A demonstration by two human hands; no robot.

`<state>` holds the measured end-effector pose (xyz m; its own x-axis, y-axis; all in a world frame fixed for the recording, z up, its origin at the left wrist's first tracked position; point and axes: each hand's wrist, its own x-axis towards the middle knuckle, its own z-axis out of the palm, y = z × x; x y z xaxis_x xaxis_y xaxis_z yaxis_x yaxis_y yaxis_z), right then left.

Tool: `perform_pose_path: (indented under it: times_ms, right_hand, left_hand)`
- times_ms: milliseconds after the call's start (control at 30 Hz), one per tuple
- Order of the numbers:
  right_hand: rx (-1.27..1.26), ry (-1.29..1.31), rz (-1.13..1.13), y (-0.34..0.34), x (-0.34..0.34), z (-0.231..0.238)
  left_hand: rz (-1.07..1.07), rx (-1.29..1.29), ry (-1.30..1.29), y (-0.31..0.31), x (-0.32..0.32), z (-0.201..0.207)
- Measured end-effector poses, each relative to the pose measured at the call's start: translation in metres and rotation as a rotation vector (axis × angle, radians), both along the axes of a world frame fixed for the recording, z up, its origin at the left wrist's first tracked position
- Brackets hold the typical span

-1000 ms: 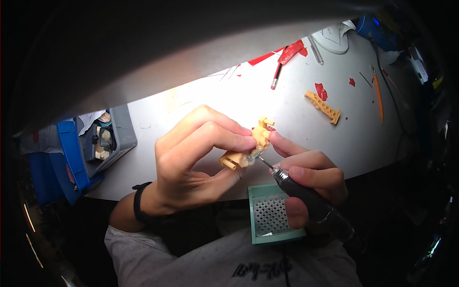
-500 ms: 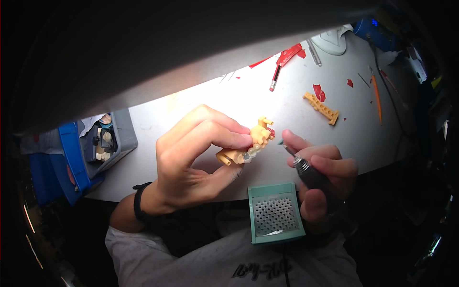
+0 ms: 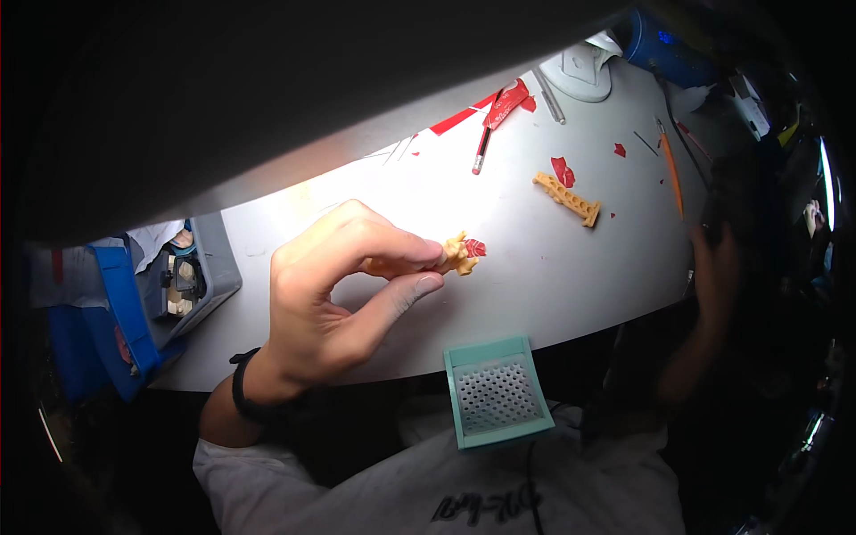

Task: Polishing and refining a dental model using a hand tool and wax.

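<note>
My left hand [image 3: 343, 290] is closed over the white table, its thumb and fingers pinching a tan dental model [image 3: 459, 256]. A patch of red wax-like material [image 3: 476, 248] shows at the model's far end, and my fingers cover much of the rest. At the dim right side, past the table's edge, my right hand [image 3: 713, 259] is stretched away from the model. Its fingers are lost in shadow beside a dark shape, so what they hold cannot be made out.
A tan piece with a row of holes [image 3: 567, 199] lies right of the model among red scraps [image 3: 563, 172]. Farther back are a pencil [image 3: 482, 147] and an orange-handled tool [image 3: 670, 169]. A green-framed perforated tray [image 3: 453, 392] projects at the front; a grey bin [image 3: 218, 267] stands left.
My right hand, with the rotary handpiece it held, has swung away from the model to the far right. The left hand has turned the model, hiding its teeth. The view has shifted slightly.
</note>
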<state>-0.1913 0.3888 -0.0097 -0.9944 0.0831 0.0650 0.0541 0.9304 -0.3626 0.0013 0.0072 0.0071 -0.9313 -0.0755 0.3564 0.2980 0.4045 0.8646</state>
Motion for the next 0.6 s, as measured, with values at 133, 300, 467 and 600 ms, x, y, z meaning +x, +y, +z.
perform_pose_path:
  times_ms: [133,300,467,600]
  right_hand:
    - [0.124,0.024,-0.092,-0.002,-0.009,0.008]
    - [-0.231,0.272,0.673,-0.094,0.044,0.014]
    - [-0.583,0.131,0.789,-0.122,0.054,0.004]
    - [-1.006,0.061,0.959,-0.15,0.083,0.016]
  left_hand:
    - [-0.034,0.085,-0.033,-0.002,-0.002,0.003]
    - [-0.062,0.17,-0.123,-0.009,-0.002,0.0]
    - [-0.021,0.388,-0.201,-0.002,-0.006,0.002]
    - [-0.096,0.384,-0.27,-0.006,-0.005,0.002]
